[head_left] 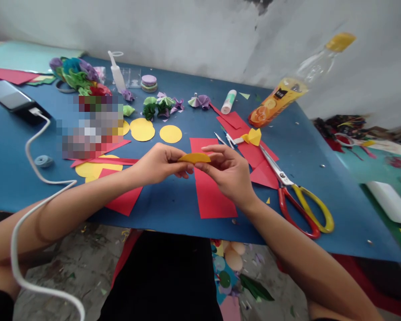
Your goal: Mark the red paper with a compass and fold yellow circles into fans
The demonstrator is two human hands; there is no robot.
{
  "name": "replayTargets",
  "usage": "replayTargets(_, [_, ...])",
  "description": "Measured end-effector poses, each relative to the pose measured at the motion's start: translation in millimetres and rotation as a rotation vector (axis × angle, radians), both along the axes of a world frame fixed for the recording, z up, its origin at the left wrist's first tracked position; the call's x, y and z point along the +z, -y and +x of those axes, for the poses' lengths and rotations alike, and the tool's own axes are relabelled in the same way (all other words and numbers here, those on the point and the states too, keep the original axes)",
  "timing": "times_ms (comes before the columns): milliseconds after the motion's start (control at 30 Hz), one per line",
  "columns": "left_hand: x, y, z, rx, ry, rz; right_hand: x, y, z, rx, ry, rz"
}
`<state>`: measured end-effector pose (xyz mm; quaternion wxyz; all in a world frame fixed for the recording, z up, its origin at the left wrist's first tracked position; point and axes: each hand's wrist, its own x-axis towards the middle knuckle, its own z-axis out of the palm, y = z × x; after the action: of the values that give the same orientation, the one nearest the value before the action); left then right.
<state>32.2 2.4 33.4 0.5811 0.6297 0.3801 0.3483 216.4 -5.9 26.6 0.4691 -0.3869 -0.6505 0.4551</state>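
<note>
A white cable (18, 263) is being seen closest to the camera, crossing in front of the left forearm (96, 191). Above the blue tabletop (173, 200), a folded yellow paper piece (194, 158) is being grasped at one end between the thumb and fingers of the left hand (157, 164) and at the other by those of the right hand (232, 171), near the top of a red paper sheet (217, 200). Farther back, an orange-labelled bottle (277, 100) is being displayed with its yellow cap on and clear upper part see-through, anything behind the label being hidden. Beside a clear plastic box (133, 78), a white squeeze bottle (118, 79) is being seen, its contents being concealed. Yellow paper discs (170, 133) are being overlooked by both bottles; scissors (284, 177) are being supported by the tabletop at right.
</note>
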Motion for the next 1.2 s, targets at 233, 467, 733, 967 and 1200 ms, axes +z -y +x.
replayTargets(233, [1.6, -4, -3, -0.058, 0.026, -0.136, 2.5, -6, 7, -0.03, 0.041, -0.043])
replayTargets(467, [4.2, -4, -5, -0.063, 0.087, -0.2, 4.6, -7, 11, -0.029, 0.088, 0.03])
replayTargets(733, [6.0, -3, -5, -0.046, 0.104, -0.143, 6.2, -3, 8, -0.039, 0.059, 0.155])
replayTargets(967, [-4.9, 2, -1, -0.049, -0.04, 0.14, 5.4, 1, 2, 0.028, 0.079, 0.085])
replayTargets(1200, [-12.1, 5, 4, 0.033, -0.322, 0.43, 3.6, 5, -3, 0.058, 0.299, 0.224])
